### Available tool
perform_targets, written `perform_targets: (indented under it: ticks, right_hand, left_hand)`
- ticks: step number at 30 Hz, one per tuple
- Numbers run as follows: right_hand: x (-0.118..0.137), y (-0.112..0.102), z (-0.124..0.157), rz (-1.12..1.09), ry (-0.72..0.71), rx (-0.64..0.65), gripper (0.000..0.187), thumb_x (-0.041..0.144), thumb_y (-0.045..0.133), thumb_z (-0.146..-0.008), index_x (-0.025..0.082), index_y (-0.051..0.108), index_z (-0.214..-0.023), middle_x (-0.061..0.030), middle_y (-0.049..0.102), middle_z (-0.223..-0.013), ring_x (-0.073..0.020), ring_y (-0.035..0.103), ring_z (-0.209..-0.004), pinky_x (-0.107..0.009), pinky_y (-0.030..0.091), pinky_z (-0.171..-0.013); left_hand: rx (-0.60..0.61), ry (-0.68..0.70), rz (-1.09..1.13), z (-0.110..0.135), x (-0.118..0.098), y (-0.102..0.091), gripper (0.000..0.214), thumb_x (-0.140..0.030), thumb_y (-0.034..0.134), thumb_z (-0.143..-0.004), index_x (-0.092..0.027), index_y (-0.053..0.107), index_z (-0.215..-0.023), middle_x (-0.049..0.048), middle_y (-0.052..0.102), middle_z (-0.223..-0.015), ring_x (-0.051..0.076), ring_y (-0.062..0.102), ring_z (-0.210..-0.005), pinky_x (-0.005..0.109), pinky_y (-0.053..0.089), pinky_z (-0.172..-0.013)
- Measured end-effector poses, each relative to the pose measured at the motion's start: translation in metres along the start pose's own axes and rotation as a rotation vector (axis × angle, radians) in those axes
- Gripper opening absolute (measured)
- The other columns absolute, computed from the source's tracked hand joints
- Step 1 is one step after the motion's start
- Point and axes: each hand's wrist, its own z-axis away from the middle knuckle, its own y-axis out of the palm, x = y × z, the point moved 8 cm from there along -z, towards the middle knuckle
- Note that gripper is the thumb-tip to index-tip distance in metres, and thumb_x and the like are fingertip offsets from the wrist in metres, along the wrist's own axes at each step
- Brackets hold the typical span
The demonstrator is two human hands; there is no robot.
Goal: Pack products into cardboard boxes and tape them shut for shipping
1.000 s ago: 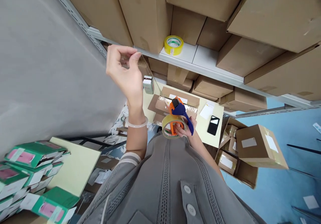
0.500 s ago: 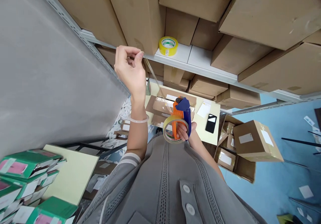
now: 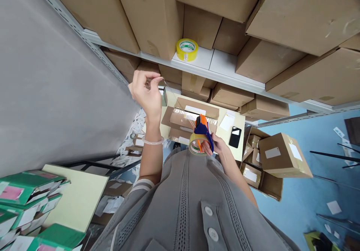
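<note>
Between finger and thumb, my left hand [image 3: 147, 91] pinches the end of a thin strip of clear tape [image 3: 177, 101]. The strip slants down to an orange and blue tape dispenser [image 3: 202, 129] loaded with a roll of tape [image 3: 194, 146]. My right hand [image 3: 215, 145] is wrapped round the dispenser's handle, close to my body. Behind the dispenser, flat brown cardboard boxes [image 3: 168, 117] lie on the pale yellow table [image 3: 236, 151]. Shiny tape and white labels show on them. The dispenser partly hides the boxes.
A yellow tape roll [image 3: 187, 50] sits on the shelf [image 3: 202, 57] among large cartons. On the table are a phone [image 3: 235, 137] and a white paper [image 3: 227, 120]. To the right stands an open carton [image 3: 270, 185] holding smaller boxes. Green boxes [image 3: 30, 187] are stacked at lower left.
My left hand has come down with the tape end. The dispenser in my right hand has turned and shifted slightly, its blue part now facing more toward me.
</note>
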Motion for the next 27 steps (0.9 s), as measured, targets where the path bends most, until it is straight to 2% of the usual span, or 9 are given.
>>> perform_targets:
  ticks: [3,6,8,9,14,16,18,22,27]
  right_hand:
    - [0.014,-0.009,0.014,0.126,0.062,0.016,0.063,0.082,0.055,-0.076,0.022,0.062,-0.057,-0.0043,0.06,-0.047,-0.0207,0.058,-0.049,-0.035,0.051,-0.059]
    - [0.027,-0.027,0.035,0.302,0.192,-0.027,0.057,0.072,0.064,-0.077,0.017,0.068,-0.061,-0.0041,0.065,-0.051,-0.0177,0.062,-0.051,-0.03,0.052,-0.061]
    - [0.039,-0.044,0.052,0.381,0.289,-0.097,0.056,0.069,0.067,-0.076,0.015,0.069,-0.064,-0.0032,0.066,-0.052,-0.0159,0.062,-0.049,-0.028,0.052,-0.059]
    - [0.046,-0.053,0.06,0.414,0.337,-0.14,0.056,0.069,0.068,-0.075,0.014,0.07,-0.065,-0.0034,0.067,-0.053,-0.0157,0.062,-0.048,-0.027,0.052,-0.056]
    - [0.092,-0.094,0.082,0.655,0.485,-0.349,0.051,0.065,0.08,-0.063,0.016,0.069,-0.065,-0.0035,0.067,-0.055,-0.016,0.06,-0.046,-0.026,0.048,-0.046]
    - [0.11,-0.103,0.074,0.768,0.517,-0.374,0.05,0.066,0.08,-0.062,0.018,0.07,-0.067,-0.0022,0.067,-0.058,-0.016,0.06,-0.049,-0.025,0.046,-0.046]
    - [0.124,-0.111,0.06,0.895,0.549,-0.366,0.051,0.068,0.079,-0.062,0.018,0.069,-0.065,-0.0015,0.067,-0.06,-0.016,0.06,-0.052,-0.025,0.045,-0.048]
    - [0.147,-0.126,0.032,1.136,0.617,-0.392,0.058,0.075,0.075,-0.059,0.018,0.066,-0.056,-0.0024,0.063,-0.055,-0.0164,0.058,-0.054,-0.026,0.042,-0.051]
    - [0.154,-0.121,0.01,1.141,0.615,-0.358,0.062,0.079,0.072,-0.06,0.017,0.067,-0.06,-0.0031,0.063,-0.057,-0.016,0.057,-0.054,-0.026,0.039,-0.05]
  left_hand:
    - [-0.053,-0.016,-0.061,0.009,0.008,-0.009,0.013,-0.028,0.054,-0.098,-0.018,0.06,-0.092,-0.0011,0.056,-0.095,0.017,0.062,-0.102,0.043,0.041,-0.101]
    - [-0.158,-0.063,-0.097,0.016,0.021,-0.027,0.014,-0.029,0.056,-0.096,-0.02,0.061,-0.086,-0.0018,0.058,-0.09,0.016,0.062,-0.093,0.039,0.043,-0.095]
    - [-0.144,-0.063,-0.114,0.022,0.034,-0.032,0.016,-0.029,0.058,-0.094,-0.021,0.061,-0.081,-0.0022,0.061,-0.085,0.016,0.062,-0.086,0.038,0.044,-0.091]
    - [-0.088,-0.047,-0.122,0.027,0.043,-0.029,0.017,-0.029,0.059,-0.094,-0.021,0.062,-0.079,-0.0022,0.063,-0.083,0.016,0.061,-0.084,0.038,0.043,-0.091]
    - [0.47,0.154,-0.029,0.082,0.093,0.022,0.02,-0.028,0.057,-0.096,-0.024,0.065,-0.077,-0.0003,0.071,-0.086,0.018,0.065,-0.089,0.039,0.041,-0.092]
    - [0.596,0.203,0.004,0.106,0.111,0.04,0.019,-0.027,0.054,-0.097,-0.024,0.067,-0.083,0.0023,0.073,-0.096,0.019,0.066,-0.097,0.038,0.042,-0.089]
    - [0.598,0.265,-0.037,0.12,0.122,0.05,0.021,-0.025,0.051,-0.098,-0.024,0.068,-0.086,0.0051,0.073,-0.1,0.02,0.065,-0.099,0.038,0.042,-0.087]
    - [0.545,0.378,-0.156,0.127,0.134,0.061,0.025,-0.024,0.048,-0.099,-0.025,0.069,-0.086,0.0072,0.071,-0.092,0.022,0.063,-0.086,0.041,0.04,-0.085]
    - [0.577,0.257,-0.179,0.127,0.164,0.077,0.029,-0.027,0.045,-0.1,-0.023,0.067,-0.081,0.0096,0.069,-0.092,0.023,0.061,-0.088,0.043,0.038,-0.088]
